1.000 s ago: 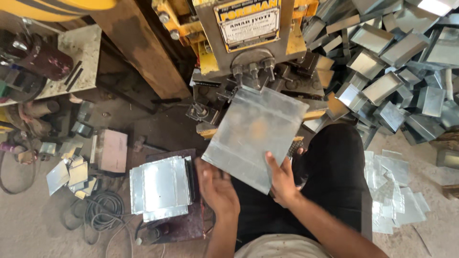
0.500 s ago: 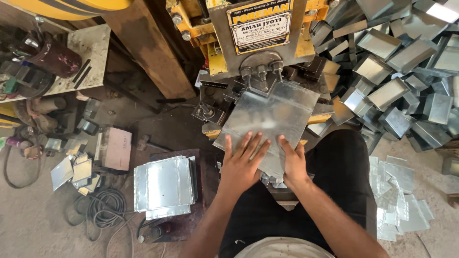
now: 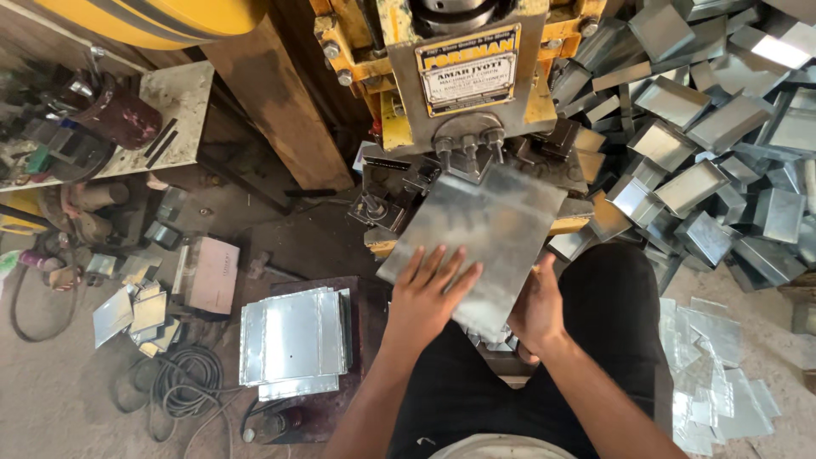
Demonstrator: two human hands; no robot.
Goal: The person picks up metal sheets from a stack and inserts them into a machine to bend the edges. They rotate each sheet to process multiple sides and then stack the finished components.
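Galvanised blanks (image 3: pixel 293 340) stacked left of left hand (image 3: pixel 429 293), which lies flat, fingers spread, on the metal sheet (image 3: pixel 480 234) at the press (image 3: pixel 463 76). Right hand (image 3: pixel 537 308) grips the sheet's near edge. Formed trays (image 3: pixel 697 183) piled right: many pressed, 1 stack left.

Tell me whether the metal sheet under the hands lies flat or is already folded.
Flat. The metal sheet shows one even, unbent face, its far edge at the press; the left hand lies spread on it, the right hand grips its near edge.

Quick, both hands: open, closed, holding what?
Left hand: open, fingers spread flat on top of the metal sheet, pressing it at the press machine.
Right hand: closed on the sheet's near right edge.
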